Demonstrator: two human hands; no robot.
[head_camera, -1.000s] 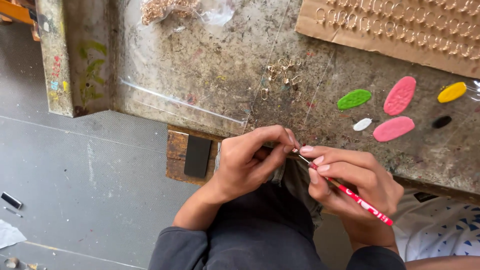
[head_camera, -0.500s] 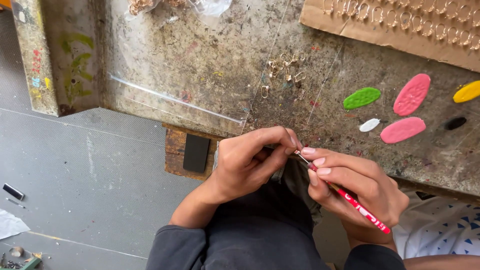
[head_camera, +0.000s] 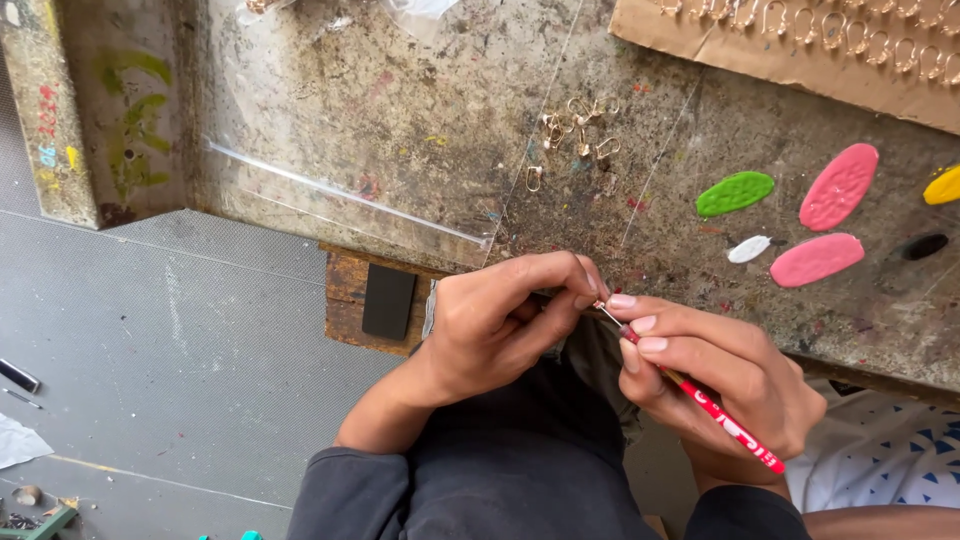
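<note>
Right hand grips red brush, tip meeting left hand fingers (pinched item hidden) at workbench edge.

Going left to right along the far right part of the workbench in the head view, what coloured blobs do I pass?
Green oval blob → small white blob → lower pink blob → upper pink blob → small black blob → yellow blob at the picture's edge.

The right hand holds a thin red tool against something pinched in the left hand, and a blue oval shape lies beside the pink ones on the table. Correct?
Not quite. In the head view, the oval shape beside the pink ones is green, not blue. The rest holds: the right hand holds the thin red tool against something pinched in the left hand.
</note>
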